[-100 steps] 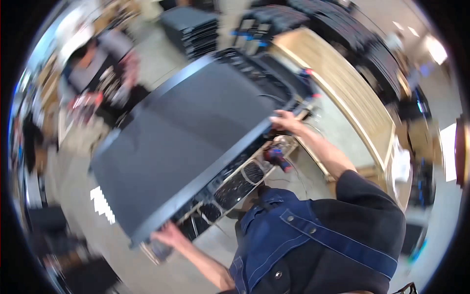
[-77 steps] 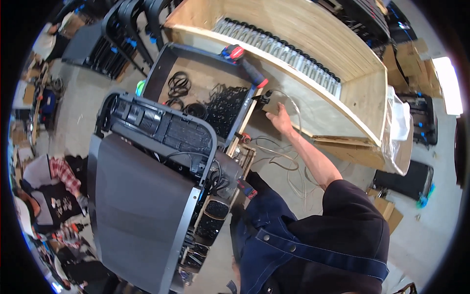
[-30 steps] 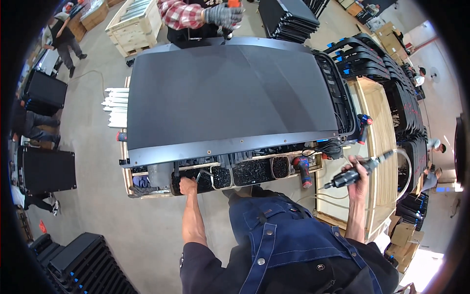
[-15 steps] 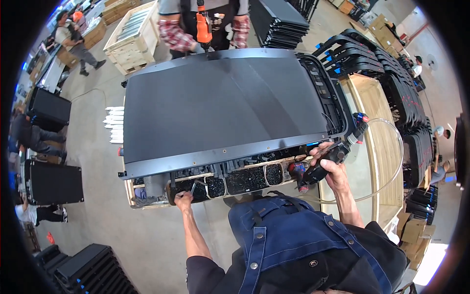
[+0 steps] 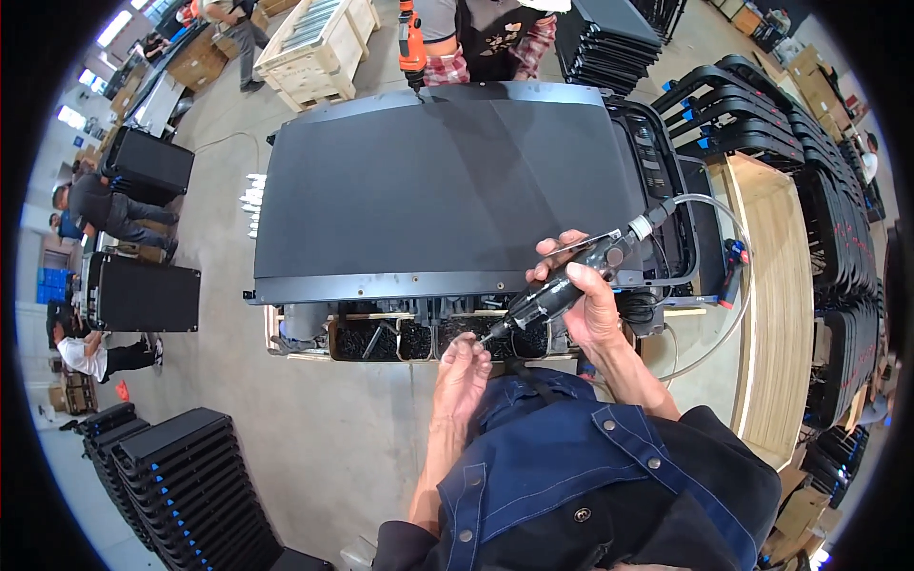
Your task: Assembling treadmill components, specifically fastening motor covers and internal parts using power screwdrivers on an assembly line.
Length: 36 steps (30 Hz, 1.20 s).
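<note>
My right hand is wrapped round a black air screwdriver, its lever up and its bit angled down to the left. A clear hose curves away from its back end. My left hand is pinched closed at the tip of the bit; whatever lies between its fingertips is too small to make out. Just beyond, a large dark grey panel with screw holes along its near edge lies flat. Bins of small black parts sit under that edge, behind my left hand.
Across the panel, a person has an orange power driver upright on the far edge. A wooden crate stands at the right, near racks of black frames. Stacked black frames are at the lower left.
My left hand has come from the bins to the screwdriver's tip. My right hand has swung the screwdriver leftward, its bit now toward my left hand. The view has shifted.
</note>
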### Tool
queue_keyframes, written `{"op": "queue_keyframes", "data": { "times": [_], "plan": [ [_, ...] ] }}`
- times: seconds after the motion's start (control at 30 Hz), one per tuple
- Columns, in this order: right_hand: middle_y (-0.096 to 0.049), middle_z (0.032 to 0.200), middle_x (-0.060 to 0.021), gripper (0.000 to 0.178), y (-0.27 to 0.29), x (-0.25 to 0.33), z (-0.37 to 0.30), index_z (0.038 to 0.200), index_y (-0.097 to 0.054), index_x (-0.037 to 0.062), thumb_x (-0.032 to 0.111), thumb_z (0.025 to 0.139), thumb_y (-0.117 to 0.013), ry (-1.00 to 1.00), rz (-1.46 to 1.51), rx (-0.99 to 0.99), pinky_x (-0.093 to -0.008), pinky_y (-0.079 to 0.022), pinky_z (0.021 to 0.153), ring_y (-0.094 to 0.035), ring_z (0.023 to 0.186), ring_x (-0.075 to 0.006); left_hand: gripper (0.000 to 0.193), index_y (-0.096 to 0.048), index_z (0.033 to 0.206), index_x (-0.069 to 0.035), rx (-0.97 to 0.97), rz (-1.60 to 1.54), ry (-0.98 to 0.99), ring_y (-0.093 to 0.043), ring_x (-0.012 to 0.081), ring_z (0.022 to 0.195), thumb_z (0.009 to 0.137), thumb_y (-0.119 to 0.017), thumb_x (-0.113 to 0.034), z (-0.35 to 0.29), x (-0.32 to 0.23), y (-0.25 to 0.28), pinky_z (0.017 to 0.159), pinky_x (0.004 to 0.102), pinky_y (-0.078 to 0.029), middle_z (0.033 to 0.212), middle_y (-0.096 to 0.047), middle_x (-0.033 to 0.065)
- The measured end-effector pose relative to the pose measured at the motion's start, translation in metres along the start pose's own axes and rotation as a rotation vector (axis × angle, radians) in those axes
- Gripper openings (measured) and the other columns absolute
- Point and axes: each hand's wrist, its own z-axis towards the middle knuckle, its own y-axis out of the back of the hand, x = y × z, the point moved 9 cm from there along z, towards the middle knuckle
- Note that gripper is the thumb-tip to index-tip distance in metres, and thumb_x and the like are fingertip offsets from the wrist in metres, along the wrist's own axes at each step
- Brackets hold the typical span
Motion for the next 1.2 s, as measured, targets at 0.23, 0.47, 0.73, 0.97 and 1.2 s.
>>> {"op": "queue_keyframes", "data": {
  "times": [0.23,0.47,0.73,0.97,1.2],
  "plan": [
    [-0.064,0.121,-0.0167,0.043,0.024,0.001,-0.002,0.128,-0.052,0.0083,0.009,0.089,-0.068,0.015,0.060,-0.076,-0.0472,-0.053,0.096,-0.066,0.097,-0.0249,0.021,-0.061,0.116,-0.006,-0.085,0.072,0.023,-0.069,0.0215,0.092,0.097,-0.067,-0.010,0.002,0.015,-0.016,0.079,0.0285,-0.061,0.100,-0.069,0.0086],
    [-0.066,0.120,-0.0134,0.045,0.024,-0.021,-0.005,0.129,-0.051,0.0109,0.010,0.088,-0.070,0.055,0.088,-0.256,-0.0471,-0.052,0.099,-0.065,0.095,-0.0234,0.023,-0.058,0.112,0.004,-0.182,0.882,-0.522,-0.071,0.0200,0.082,0.098,-0.067,-0.012,-0.001,-0.044,-0.058,0.078,0.0329,-0.061,0.094,-0.070,0.0156],
    [-0.061,0.129,-0.0175,0.053,-0.059,-0.047,0.024,0.129,-0.050,0.0055,0.003,0.080,-0.071,0.287,-0.437,-0.036,-0.0438,-0.051,0.100,-0.066,0.107,-0.0244,0.023,-0.064,0.114,-0.008,-0.121,0.050,0.100,-0.063,0.0099,0.079,0.102,-0.061,-0.027,0.062,-0.049,0.003,0.068,0.0236,-0.055,0.089,-0.066,-0.0002],
    [-0.067,0.120,-0.0156,0.048,-0.128,-0.097,0.075,0.121,-0.054,0.0022,-0.010,0.078,-0.070,0.304,-0.793,0.160,-0.0368,-0.058,0.089,-0.069,0.101,-0.0209,0.030,-0.065,0.109,-0.006,-0.173,-0.243,0.199,-0.059,0.0116,0.071,0.103,-0.059,-0.035,0.088,-0.069,0.015,0.062,0.0241,-0.052,0.083,-0.061,-0.0007],
    [-0.069,0.116,-0.0101,0.038,-0.160,-0.128,0.091,0.112,-0.062,0.0028,-0.006,0.077,-0.073,0.179,-0.934,0.313,-0.0317,-0.058,0.085,-0.068,0.096,-0.0152,0.062,-0.053,0.126,-0.003,-0.559,0.385,-0.112,-0.063,0.0174,0.083,0.097,-0.059,-0.058,0.037,-0.154,0.081,0.072,0.0331,-0.056,0.096,-0.062,0.0067]
  ]
}}
